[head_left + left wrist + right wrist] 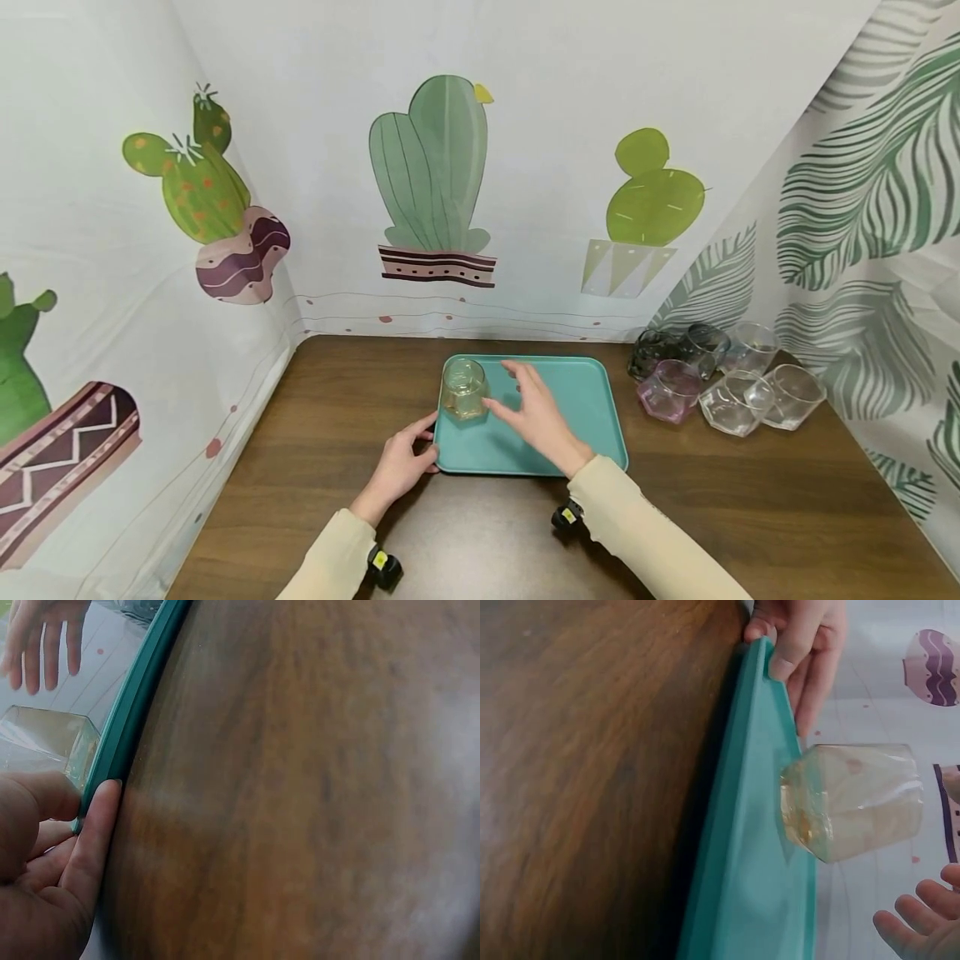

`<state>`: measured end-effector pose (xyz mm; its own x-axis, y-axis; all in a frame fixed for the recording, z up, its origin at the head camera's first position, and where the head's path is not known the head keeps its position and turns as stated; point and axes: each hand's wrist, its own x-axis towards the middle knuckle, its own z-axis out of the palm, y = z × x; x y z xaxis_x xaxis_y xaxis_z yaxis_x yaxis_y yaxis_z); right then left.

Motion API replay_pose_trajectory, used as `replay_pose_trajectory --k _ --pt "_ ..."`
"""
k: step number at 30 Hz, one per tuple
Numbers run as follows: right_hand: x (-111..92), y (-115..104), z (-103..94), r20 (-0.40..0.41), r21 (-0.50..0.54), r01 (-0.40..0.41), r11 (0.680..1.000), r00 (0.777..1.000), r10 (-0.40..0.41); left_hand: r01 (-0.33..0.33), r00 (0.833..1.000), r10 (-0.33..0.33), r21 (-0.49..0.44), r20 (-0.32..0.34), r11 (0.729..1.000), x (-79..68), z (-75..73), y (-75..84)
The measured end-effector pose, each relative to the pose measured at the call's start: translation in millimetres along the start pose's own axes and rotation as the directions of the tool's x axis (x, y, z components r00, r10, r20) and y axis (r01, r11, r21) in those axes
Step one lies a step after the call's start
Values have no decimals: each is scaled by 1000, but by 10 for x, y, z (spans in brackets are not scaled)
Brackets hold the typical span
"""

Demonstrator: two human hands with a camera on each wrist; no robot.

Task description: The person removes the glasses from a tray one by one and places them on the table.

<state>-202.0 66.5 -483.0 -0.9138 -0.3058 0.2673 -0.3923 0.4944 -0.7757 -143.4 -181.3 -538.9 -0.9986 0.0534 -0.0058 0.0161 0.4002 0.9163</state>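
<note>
A teal tray (555, 417) lies on the wooden table. On its left part stands a yellow-tinted glass tumbler (463, 388) with an angular, faceted base. My left hand (401, 462) holds the tray's front left corner, thumb at the rim and fingers at the outer side; in the left wrist view its fingers (94, 840) pinch the edge. Above the tray, just right of the tumbler, my right hand (534, 412) is held with spread fingers. From the right wrist view, a gap separates those fingers (922, 919) from the tumbler (855, 799).
Right of the tray, several more glass tumblers stand in a cluster: a pink one (670, 392), clear ones (737, 404) and dark ones (707, 346). Cactus-print cloth (525, 208) hangs behind the table (315, 400), with leaf-print cloth (862, 333) on the right.
</note>
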Motion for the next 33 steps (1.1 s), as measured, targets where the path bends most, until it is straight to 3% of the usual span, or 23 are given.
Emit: replay_pose_trajectory --k 11,24,33 --pt "185 3 239 110 17 -65 998 992 63 7 1000 -7 3 -4 1000 -7 6 33" --pt "290 39 375 128 133 -92 987 989 75 1 1000 -1 -9 -4 1000 2 9 4" --pt "289 83 381 134 158 -94 983 988 73 -3 1000 2 -17 -6 1000 -1 8 -1"
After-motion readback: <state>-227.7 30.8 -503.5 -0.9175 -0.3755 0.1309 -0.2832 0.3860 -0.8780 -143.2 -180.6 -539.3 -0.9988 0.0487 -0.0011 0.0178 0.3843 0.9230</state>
